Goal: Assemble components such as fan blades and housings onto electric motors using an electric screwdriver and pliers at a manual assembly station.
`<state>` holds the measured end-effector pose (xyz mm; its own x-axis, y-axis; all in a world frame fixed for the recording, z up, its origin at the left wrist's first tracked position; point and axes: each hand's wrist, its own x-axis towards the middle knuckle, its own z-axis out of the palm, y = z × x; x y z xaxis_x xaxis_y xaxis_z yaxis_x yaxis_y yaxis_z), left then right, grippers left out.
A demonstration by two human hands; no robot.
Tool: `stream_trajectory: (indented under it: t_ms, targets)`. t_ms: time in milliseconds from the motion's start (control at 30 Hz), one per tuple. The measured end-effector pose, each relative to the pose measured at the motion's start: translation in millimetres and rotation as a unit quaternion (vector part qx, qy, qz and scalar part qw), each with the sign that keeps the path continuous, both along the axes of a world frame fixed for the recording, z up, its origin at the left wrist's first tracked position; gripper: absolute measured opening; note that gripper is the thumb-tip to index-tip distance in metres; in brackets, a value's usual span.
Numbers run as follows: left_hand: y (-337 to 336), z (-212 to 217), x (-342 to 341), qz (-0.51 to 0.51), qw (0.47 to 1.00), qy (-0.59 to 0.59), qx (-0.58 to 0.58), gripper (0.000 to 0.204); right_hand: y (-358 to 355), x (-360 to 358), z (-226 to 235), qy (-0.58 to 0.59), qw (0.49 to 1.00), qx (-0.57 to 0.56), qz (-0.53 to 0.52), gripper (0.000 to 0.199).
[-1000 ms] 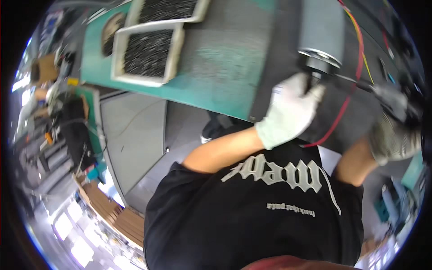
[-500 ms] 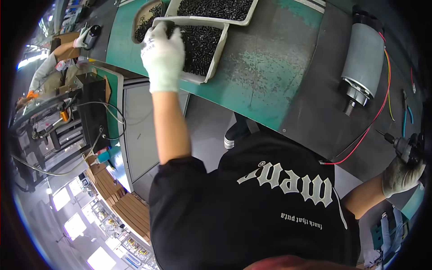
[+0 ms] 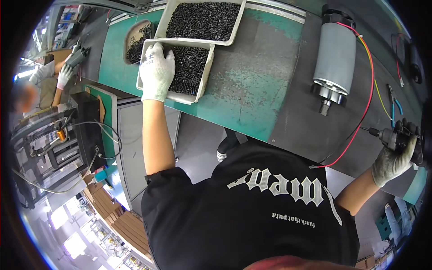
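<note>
Small black fasteners (image 3: 186, 72) are lying heaped in the nearer white tray (image 3: 206, 74), close to the tabletop's (image 3: 256, 74) front edge. The gloved left grip (image 3: 157, 74) is covering the tray's left part, its fingertips bending downward out of sight; I cannot tell how far it is closing or whether it is pinching anything. A knock from that wrist could be tipping the tray edgeward, and knit glove fabric could be catching stray pieces. A farther tray (image 3: 236, 27) and a rounded dish (image 3: 127, 42) are sitting beyond.

Rightward, the gloved right grip (image 3: 392, 163) is wrapping firmly round a power screwdriver (image 3: 396, 138). Its bit is pointing at the red wire (image 3: 372, 85), so spinning or swinging it could be snagging the lead. The grey cylindrical motor (image 3: 335, 58) is lying on its side, where a bump could be rolling it. Pliers (image 3: 397, 105) are resting nearby.
</note>
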<state>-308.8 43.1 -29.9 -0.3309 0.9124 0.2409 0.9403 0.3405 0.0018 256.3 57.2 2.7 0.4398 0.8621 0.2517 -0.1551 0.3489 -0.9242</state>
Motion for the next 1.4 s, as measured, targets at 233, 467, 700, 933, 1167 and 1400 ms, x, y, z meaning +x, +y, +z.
stream_trajectory:
  t_ms: [233,467,700,933,1167,1400]
  targets:
    - [-1,6,-13,-0.021,0.996,-0.090,0.008,0.025,3,-26,12,0.004,1.000,0.003,0.008,0.033]
    - [-13,22,-2,-0.001,0.993,-0.106,0.058,0.023,-1,-24,14,0.011,0.997,0.019,0.076,0.034]
    - [-36,47,91,-0.057,0.737,-0.644,0.198,0.027,-10,-43,42,0.147,0.960,0.044,0.235,0.036]
    - [-36,3,274,-0.157,0.015,-0.986,-0.048,0.036,-24,-92,61,0.018,0.962,0.167,0.215,0.041]
    - [-44,3,294,-0.083,0.055,-0.993,-0.061,0.035,-23,-120,55,-0.009,0.973,0.141,0.183,0.044]
    - [-72,37,299,-0.271,0.332,-0.891,-0.152,0.017,-45,-147,64,0.018,0.971,0.105,0.213,0.047]
